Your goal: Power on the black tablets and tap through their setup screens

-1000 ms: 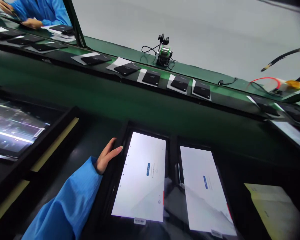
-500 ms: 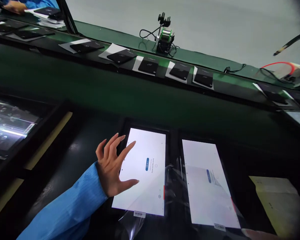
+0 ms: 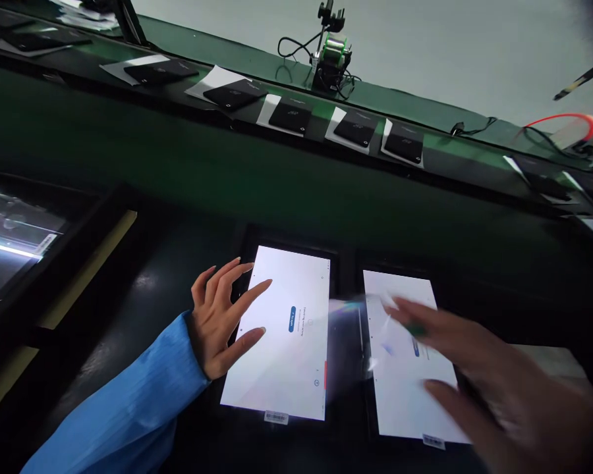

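Observation:
Two lit tablets lie side by side on the dark bench: the left tablet [image 3: 286,368] and the right tablet [image 3: 400,408], each with a white screen, a blue button and a barcode label at the near edge. My left hand [image 3: 225,319], in a blue sleeve, is open over the left tablet's left side, fingers spread. Whether its fingertips touch the glass I cannot tell. Motion-blurred, my right hand [image 3: 489,368] reaches over the right tablet with thumb and fingers apart. Clear film [image 3: 346,329] shows between the tablets, left of the right fingertips; no grip on it is visible.
A row of black devices [image 3: 352,128] on white sheets lines the far ledge. Behind stands a solder wire spool [image 3: 335,49] with cables. To the left are a film-covered panel [image 3: 10,243] and a yellowish strip [image 3: 91,270]. Pale paper [image 3: 548,359] lies right, partly behind my hand.
My right hand has come in from the lower right over the right tablet. Clear film near the tablets has shifted. My left thumb has moved slightly up; the view has tilted a little.

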Action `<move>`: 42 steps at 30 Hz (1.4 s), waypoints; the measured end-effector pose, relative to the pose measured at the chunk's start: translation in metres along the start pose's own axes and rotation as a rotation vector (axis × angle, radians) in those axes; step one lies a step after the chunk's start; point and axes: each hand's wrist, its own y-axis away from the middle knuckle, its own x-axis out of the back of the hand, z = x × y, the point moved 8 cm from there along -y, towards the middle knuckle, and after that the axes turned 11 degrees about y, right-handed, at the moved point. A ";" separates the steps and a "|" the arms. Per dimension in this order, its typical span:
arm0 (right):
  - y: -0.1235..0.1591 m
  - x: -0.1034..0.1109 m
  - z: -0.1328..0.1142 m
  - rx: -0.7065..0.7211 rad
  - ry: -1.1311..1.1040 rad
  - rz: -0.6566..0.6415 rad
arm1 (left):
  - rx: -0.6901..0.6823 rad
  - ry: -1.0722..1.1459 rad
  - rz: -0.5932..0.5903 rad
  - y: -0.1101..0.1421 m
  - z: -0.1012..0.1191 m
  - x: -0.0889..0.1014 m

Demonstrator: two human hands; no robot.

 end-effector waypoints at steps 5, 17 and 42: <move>-0.022 -0.057 -0.024 0.086 -0.072 -0.243 | -0.002 0.118 0.068 -0.001 -0.004 0.003; -0.014 -0.119 0.002 -0.314 -0.220 -0.215 | -0.037 -0.175 0.069 0.001 -0.006 -0.010; -0.042 -0.116 0.011 -0.541 -0.389 -0.158 | 0.139 0.076 0.084 -0.043 -0.046 0.001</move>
